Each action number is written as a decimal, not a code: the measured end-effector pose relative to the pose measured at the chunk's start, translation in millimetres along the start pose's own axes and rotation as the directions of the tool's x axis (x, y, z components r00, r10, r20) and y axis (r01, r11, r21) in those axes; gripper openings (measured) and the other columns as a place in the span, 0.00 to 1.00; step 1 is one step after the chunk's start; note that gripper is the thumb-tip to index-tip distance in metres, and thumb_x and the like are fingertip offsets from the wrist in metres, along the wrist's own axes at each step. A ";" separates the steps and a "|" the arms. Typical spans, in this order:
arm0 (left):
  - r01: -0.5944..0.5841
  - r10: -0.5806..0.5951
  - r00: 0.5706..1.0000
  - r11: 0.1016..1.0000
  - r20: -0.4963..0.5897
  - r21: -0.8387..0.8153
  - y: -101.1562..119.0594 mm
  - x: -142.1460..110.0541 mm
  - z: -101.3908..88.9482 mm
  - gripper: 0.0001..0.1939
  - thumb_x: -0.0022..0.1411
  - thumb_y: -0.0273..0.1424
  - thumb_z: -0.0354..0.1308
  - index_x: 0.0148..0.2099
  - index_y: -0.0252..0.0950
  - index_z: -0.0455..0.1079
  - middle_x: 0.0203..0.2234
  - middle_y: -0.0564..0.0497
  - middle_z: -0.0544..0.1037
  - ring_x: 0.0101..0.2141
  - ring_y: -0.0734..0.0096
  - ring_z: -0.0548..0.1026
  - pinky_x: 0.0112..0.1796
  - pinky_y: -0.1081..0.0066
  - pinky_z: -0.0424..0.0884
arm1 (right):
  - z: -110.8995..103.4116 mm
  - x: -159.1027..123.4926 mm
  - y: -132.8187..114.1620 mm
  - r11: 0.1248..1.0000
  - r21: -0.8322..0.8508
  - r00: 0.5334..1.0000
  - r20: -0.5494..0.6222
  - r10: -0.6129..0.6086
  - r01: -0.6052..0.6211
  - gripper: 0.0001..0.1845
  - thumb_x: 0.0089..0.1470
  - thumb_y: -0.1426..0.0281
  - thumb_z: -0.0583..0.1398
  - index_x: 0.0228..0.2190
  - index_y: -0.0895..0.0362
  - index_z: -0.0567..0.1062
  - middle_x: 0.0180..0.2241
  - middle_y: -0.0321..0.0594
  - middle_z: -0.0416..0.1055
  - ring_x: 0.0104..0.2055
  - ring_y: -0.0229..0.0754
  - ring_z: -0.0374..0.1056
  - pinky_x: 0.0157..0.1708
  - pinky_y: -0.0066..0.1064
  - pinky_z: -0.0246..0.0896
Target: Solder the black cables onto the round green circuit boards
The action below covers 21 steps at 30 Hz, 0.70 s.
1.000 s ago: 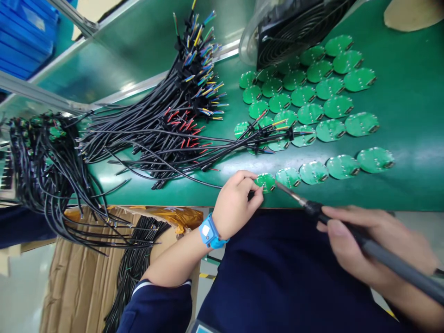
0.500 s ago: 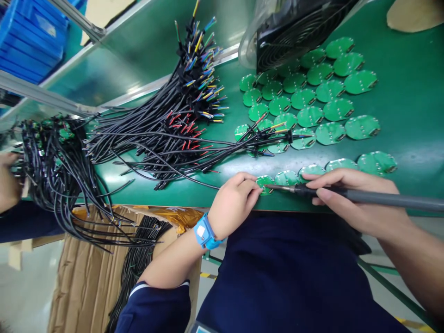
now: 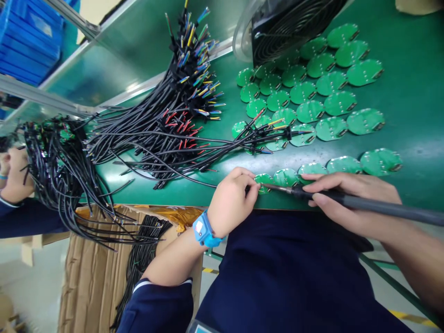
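Note:
My left hand [image 3: 233,199], with a blue wrist strap [image 3: 203,230], is closed in a pinch at the left edge of a small round green circuit board [image 3: 264,178] near the table's front edge. What the fingers pinch is hidden. My right hand [image 3: 350,201] grips a grey soldering iron [image 3: 367,203] like a pen. Its metal tip [image 3: 268,186] rests on that same board. The board is the leftmost of a row of round green boards [image 3: 343,164].
Several more round green boards [image 3: 312,88] lie further back, beside a black fan [image 3: 291,23]. Bundles of black cables with coloured ends [image 3: 166,125] cover the green table's [image 3: 416,92] left side and hang over a cardboard box [image 3: 90,277]. Another person's hand [image 3: 12,173] shows at far left.
My right hand swung the soldering iron down to lie nearly level, and its tip went from the second board in the row to the board at my left fingers. The other person's hand came into view.

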<state>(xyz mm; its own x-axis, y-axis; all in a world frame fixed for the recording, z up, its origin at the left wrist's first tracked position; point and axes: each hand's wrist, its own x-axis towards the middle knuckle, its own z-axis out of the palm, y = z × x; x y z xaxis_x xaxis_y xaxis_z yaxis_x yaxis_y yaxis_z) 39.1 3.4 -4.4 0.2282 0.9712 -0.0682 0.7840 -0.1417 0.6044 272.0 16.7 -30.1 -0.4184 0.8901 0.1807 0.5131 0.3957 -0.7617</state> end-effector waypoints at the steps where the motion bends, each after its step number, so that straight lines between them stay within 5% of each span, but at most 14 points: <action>1: 0.005 -0.005 1.000 1.000 -0.001 0.007 0.8 0.8 -0.4 0.05 0.59 0.25 0.54 0.30 0.34 0.68 0.36 0.48 0.72 0.37 0.70 0.72 0.39 0.68 0.70 | 0.1 -1.2 0.8 1.000 0.022 1.000 0.002 0.014 -0.014 0.06 0.50 0.67 0.59 0.32 0.51 0.74 0.31 0.35 0.77 0.36 0.42 0.74 0.33 0.29 0.72; 4: 0.012 -0.012 1.000 0.999 0.006 0.037 3.4 2.9 -1.4 0.05 0.58 0.25 0.54 0.29 0.34 0.68 0.36 0.48 0.72 0.36 0.69 0.72 0.39 0.67 0.70 | 1.5 -7.1 6.7 0.950 0.291 0.988 -0.066 0.141 -0.116 0.05 0.50 0.70 0.59 0.32 0.54 0.74 0.24 0.37 0.75 0.40 0.46 0.73 0.36 0.33 0.71; 7: 0.010 -0.013 0.999 0.996 0.030 0.084 7.0 4.4 -2.0 0.06 0.59 0.25 0.54 0.29 0.34 0.67 0.36 0.47 0.72 0.36 0.69 0.72 0.39 0.67 0.70 | 3.5 -13.1 14.0 0.804 0.579 0.947 -0.162 0.278 -0.137 0.03 0.49 0.71 0.60 0.30 0.55 0.73 0.19 0.37 0.72 0.38 0.50 0.74 0.35 0.41 0.72; 14: -0.083 0.040 0.992 0.916 0.116 0.393 16.9 1.5 -9.4 0.09 0.63 0.30 0.50 0.32 0.33 0.68 0.32 0.46 0.72 0.34 0.65 0.71 0.38 0.64 0.69 | 8.5 -18.2 14.8 0.716 0.698 0.864 -0.360 0.351 0.001 0.04 0.47 0.75 0.60 0.27 0.54 0.75 0.24 0.40 0.72 0.35 0.49 0.74 0.31 0.39 0.73; 18: -0.132 0.181 0.980 0.904 -0.085 0.408 14.8 21.8 -26.1 0.09 0.63 0.34 0.52 0.37 0.34 0.70 0.32 0.48 0.74 0.36 0.66 0.70 0.40 0.64 0.66 | 13.5 -16.4 15.1 0.745 0.649 0.805 -0.520 0.286 0.154 0.05 0.46 0.75 0.60 0.26 0.54 0.75 0.19 0.37 0.69 0.26 0.44 0.72 0.34 0.43 0.73; 21: -0.154 0.294 0.911 0.894 -0.290 0.422 12.0 52.1 -34.0 0.09 0.61 0.34 0.54 0.39 0.36 0.71 0.34 0.48 0.74 0.38 0.66 0.69 0.42 0.63 0.64 | 15.6 -14.8 15.8 0.745 0.639 0.755 -0.580 0.304 0.191 0.05 0.46 0.75 0.60 0.26 0.54 0.75 0.20 0.36 0.69 0.22 0.40 0.69 0.30 0.41 0.72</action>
<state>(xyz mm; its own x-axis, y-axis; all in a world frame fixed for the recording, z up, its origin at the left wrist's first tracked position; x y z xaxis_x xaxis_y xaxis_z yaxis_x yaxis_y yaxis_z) 40.8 58.8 26.3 0.2708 0.8984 0.3457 0.9088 -0.3570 0.2160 274.6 6.3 -54.5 0.2750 0.9240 0.2658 -0.1768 0.3203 -0.9307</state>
